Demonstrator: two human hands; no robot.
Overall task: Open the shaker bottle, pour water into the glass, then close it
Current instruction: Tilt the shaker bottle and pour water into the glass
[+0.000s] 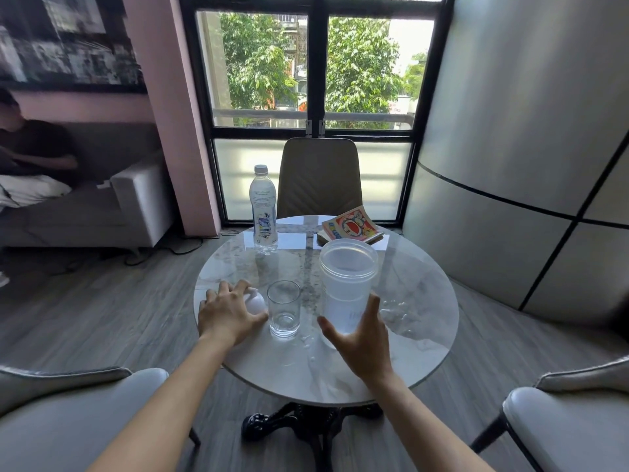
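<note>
Head view, lidless shaker bottle [347, 294] part-filled with water, glass [283, 310] nearly empty

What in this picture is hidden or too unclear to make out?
Head view:
- White lid: mostly covered by the left hand; its shape is unclear.
- Shaker bottle: base hidden by the right hand; faint markings unreadable.
- Glass: any water inside is too clear to judge.
- Water bottle: label print too small.
</note>
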